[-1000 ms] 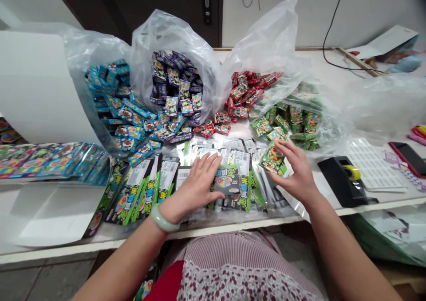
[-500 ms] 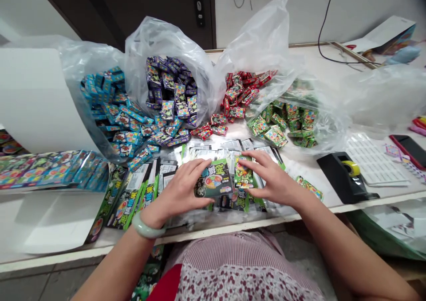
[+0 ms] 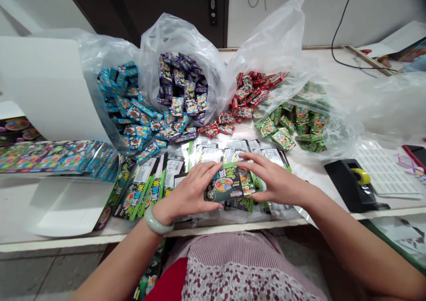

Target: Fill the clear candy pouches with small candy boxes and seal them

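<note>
My left hand [image 3: 191,189], with a pale green bangle on the wrist, is closed around a black-and-green printed packet [image 3: 223,186], thumb below and fingers above. Between the thumb and fingers of my right hand [image 3: 278,181] is a small green candy box [image 3: 247,182]. Its left side lies against the packet's right edge; whether it is inside or behind the packet I cannot tell. Beneath both hands several flat packets [image 3: 209,154] lie overlapping, and more black-and-green packets [image 3: 133,200] fan out left of my left hand.
Clear plastic bags hold blue boxes [image 3: 133,110], purple boxes [image 3: 178,81], red boxes [image 3: 248,92] and green boxes [image 3: 282,137]. A black tape dispenser [image 3: 346,185] stands at right. An opened white carton [image 3: 66,203] with a row of boxes [image 3: 66,157] is at left.
My right hand has brought the small green box left against the packet, so the packet now covers part of it. The view has shifted slightly left.
</note>
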`<state>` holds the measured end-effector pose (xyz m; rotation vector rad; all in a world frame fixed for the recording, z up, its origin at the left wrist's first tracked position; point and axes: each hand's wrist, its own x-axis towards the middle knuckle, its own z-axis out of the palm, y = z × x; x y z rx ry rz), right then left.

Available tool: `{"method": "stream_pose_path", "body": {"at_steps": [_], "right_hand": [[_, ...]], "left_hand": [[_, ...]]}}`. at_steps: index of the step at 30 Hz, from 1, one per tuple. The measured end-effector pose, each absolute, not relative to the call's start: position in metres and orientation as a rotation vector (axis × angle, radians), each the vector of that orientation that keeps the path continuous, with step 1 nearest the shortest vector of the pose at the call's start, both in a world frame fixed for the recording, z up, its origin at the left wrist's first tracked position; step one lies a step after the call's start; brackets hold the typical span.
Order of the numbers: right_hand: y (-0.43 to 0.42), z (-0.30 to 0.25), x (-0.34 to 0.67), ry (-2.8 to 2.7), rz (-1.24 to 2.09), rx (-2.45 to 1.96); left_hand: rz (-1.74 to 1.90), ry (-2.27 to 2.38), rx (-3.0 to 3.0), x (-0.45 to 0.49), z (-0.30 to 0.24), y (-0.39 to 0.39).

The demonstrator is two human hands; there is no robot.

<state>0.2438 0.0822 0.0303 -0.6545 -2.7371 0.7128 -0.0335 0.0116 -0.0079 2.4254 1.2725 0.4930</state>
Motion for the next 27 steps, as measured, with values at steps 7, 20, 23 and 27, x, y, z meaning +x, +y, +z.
{"method": "stream_pose_path", "body": {"at_steps": [7, 20, 23, 27], "right_hand": [[0.086, 0.012, 0.224, -2.575, 0.915, -0.657], [0.113, -0.011, 0.179, -2.091, 0.931, -0.937], [0.195, -0.011, 0.164, -1.782, 0.873, -1.333], [0.281, -0.02, 0.132, -1.65, 0.871, -1.529]], "left_hand": [[0.62, 1.37, 2.402, -0.038, -0.008, 0.011], [0.713, 1.59, 2.32, -0.061, -0.01, 0.009], [0.731, 1.674, 2.313, -0.074, -0.006, 0.008], [0.722, 1.672, 2.336, -0.076, -0.004, 0.003]]}}
